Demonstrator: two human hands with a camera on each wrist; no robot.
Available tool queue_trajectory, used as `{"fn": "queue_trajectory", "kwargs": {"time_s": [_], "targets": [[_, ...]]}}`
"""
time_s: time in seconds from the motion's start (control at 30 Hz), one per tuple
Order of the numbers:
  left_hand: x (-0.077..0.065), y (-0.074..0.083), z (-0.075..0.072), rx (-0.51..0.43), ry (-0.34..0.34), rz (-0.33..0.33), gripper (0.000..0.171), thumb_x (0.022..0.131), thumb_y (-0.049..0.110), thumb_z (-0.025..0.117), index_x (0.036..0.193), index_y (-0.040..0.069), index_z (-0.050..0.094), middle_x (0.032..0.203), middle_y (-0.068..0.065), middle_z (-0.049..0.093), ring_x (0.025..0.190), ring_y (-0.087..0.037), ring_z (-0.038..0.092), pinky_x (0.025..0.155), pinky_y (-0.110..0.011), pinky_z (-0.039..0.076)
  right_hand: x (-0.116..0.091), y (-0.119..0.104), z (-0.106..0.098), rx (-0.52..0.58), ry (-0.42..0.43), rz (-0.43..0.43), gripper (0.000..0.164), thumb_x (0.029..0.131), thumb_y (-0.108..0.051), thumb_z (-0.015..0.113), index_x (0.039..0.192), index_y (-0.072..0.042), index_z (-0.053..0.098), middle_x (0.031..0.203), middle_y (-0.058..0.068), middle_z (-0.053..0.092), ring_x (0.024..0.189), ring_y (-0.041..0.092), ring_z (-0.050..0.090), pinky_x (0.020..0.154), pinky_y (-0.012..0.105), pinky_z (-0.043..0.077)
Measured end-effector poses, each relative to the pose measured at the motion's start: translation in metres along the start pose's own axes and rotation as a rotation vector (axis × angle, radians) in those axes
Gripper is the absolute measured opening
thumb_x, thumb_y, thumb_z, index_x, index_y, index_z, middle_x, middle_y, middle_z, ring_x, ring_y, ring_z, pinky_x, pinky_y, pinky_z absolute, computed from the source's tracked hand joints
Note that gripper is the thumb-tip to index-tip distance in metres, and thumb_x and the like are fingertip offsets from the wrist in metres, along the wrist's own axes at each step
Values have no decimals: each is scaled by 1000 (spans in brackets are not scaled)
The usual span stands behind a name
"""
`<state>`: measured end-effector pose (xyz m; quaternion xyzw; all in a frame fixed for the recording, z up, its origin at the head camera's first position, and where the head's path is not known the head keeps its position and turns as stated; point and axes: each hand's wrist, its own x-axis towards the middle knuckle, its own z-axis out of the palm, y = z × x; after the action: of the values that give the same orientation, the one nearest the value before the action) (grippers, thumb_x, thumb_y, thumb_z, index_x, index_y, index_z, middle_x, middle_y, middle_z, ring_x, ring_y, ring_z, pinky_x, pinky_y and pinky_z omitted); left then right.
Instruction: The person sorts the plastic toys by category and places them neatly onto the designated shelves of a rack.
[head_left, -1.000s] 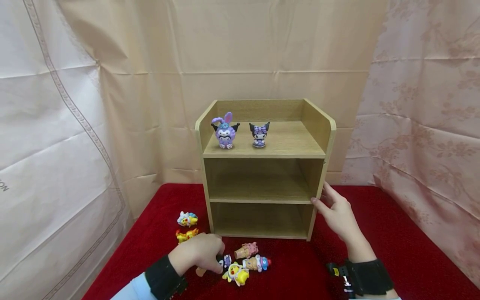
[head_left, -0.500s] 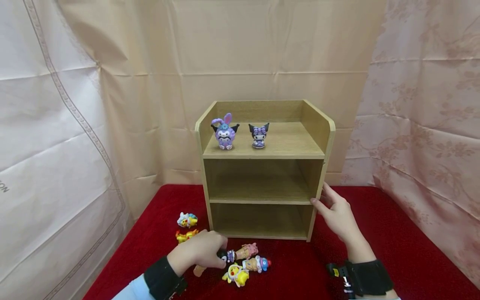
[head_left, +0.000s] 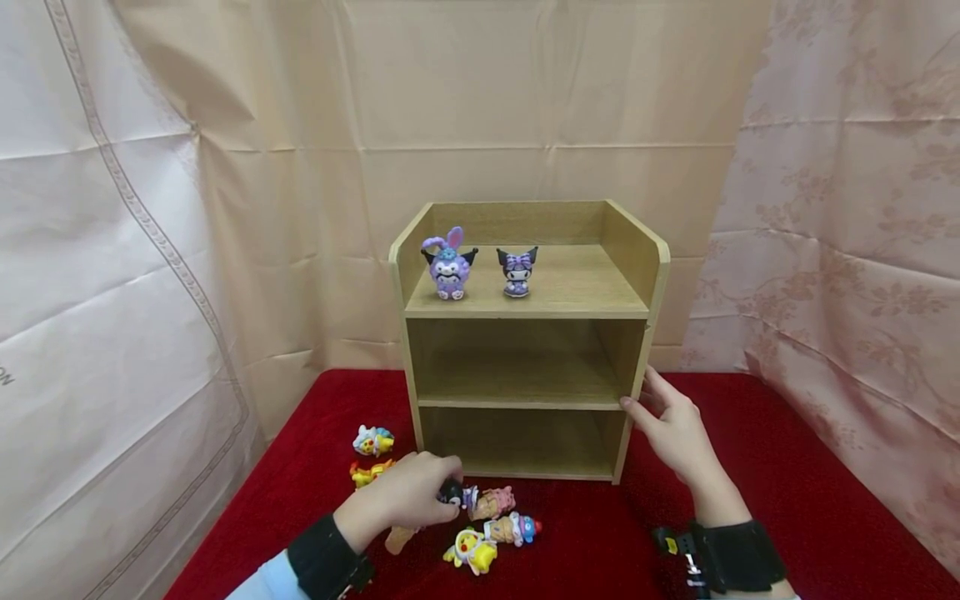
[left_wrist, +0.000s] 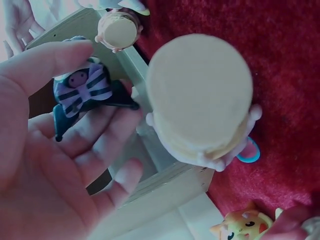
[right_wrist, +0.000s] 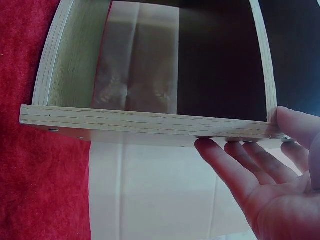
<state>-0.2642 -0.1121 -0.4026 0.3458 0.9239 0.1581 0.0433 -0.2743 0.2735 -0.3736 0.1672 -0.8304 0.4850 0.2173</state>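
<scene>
In the head view my left hand (head_left: 412,493) is low over the red cloth, in front of the shelf's left side. Thumb and fingers pinch a small figurine (head_left: 451,492) with black pointed ears. Its purple-and-black striped bow shows in the left wrist view, where the figurine (left_wrist: 82,92) sits between thumb and fingers. My right hand (head_left: 678,429) holds the right side panel of the wooden shelf (head_left: 528,316). From the right wrist view, the thumb (right_wrist: 297,125) lies on the front edge of the panel and the fingertips touch its outer face.
Two purple figurines (head_left: 449,273) (head_left: 517,273) stand on the top board. Lying on the cloth are a yellow figurine (head_left: 472,551), a blue-topped cone figurine (head_left: 513,529), a pink-topped one (head_left: 493,503), a pale cone base (head_left: 400,539), an orange-yellow figurine (head_left: 371,473) and a white-blue one (head_left: 372,440).
My left hand has shifted slightly forward and to the right, and the black-eared figurine has moved along with it towards the pink-topped one. The right hand stays put on the shelf.
</scene>
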Motion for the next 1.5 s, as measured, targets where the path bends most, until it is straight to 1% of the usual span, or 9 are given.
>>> {"fn": "queue_trajectory", "kwargs": {"time_s": [0.2, 0.33, 0.57, 0.77, 0.87, 1.0, 1.1, 1.3, 1.5], "targets": [[3, -3, 1, -12, 115, 61, 25, 81, 35, 74, 99, 21, 65, 83, 13, 61, 68, 0, 54, 58, -22, 48, 0, 1, 0, -9, -3, 4, 67, 94, -16, 63, 150, -20, 28, 137, 23, 46, 112, 37, 52, 71, 45, 55], [5, -4, 2, -18, 186, 97, 26, 82, 35, 74, 101, 21, 66, 87, 13, 62, 75, 0, 54, 64, -23, 49, 0, 1, 0, -13, -1, 6, 66, 94, -17, 63, 150, -21, 29, 137, 23, 46, 112, 37, 52, 72, 46, 55], [6, -1, 1, -75, 287, 112, 28, 81, 33, 76, 102, 19, 66, 92, 8, 56, 78, -4, 54, 65, -22, 50, 0, 2, 1, -10, 2, 11, 66, 94, -18, 63, 150, -22, 29, 137, 22, 46, 113, 36, 52, 72, 46, 54], [7, 3, -1, -141, 341, 111, 30, 81, 27, 76, 106, 15, 65, 99, 5, 57, 84, -5, 56, 67, -23, 52, -1, 3, 2, 14, -3, 17, 66, 94, -16, 63, 150, -21, 29, 138, 22, 45, 113, 36, 51, 72, 45, 55], [8, 6, -3, -166, 373, 117, 32, 81, 24, 76, 109, 13, 64, 100, 5, 58, 86, -6, 56, 69, -24, 53, -3, -12, 0, 3, -4, -1, 65, 94, -9, 61, 150, -13, 29, 136, 27, 45, 112, 40, 52, 71, 47, 54], [10, 9, -4, -182, 416, 131, 36, 79, 21, 77, 111, 12, 63, 101, 5, 59, 86, -7, 55, 68, -25, 52, -2, -11, -1, -8, -3, 4, 65, 93, -7, 61, 150, -13, 29, 136, 27, 45, 111, 41, 52, 70, 47, 54], [11, 9, -4, -204, 441, 128, 37, 78, 20, 79, 110, 14, 61, 100, 7, 58, 83, -7, 54, 65, -25, 52, 0, -3, 0, -3, -5, 12, 66, 93, -10, 62, 150, -16, 29, 137, 25, 45, 112, 39, 51, 70, 46, 55], [11, 13, -6, -283, 479, 120, 39, 76, 18, 81, 109, 17, 60, 100, 10, 57, 83, -7, 54, 65, -25, 52, -6, -34, -3, 1, -8, -9, 63, 93, -3, 60, 148, -3, 29, 133, 32, 45, 110, 44, 51, 70, 48, 54], [12, 20, -10, -345, 522, 132, 39, 77, 16, 81, 110, 19, 60, 101, 10, 57, 86, -6, 55, 68, -26, 54, -6, -38, -3, -19, -4, 2, 63, 93, -1, 60, 147, -2, 29, 133, 32, 45, 110, 43, 51, 70, 48, 54]]}}
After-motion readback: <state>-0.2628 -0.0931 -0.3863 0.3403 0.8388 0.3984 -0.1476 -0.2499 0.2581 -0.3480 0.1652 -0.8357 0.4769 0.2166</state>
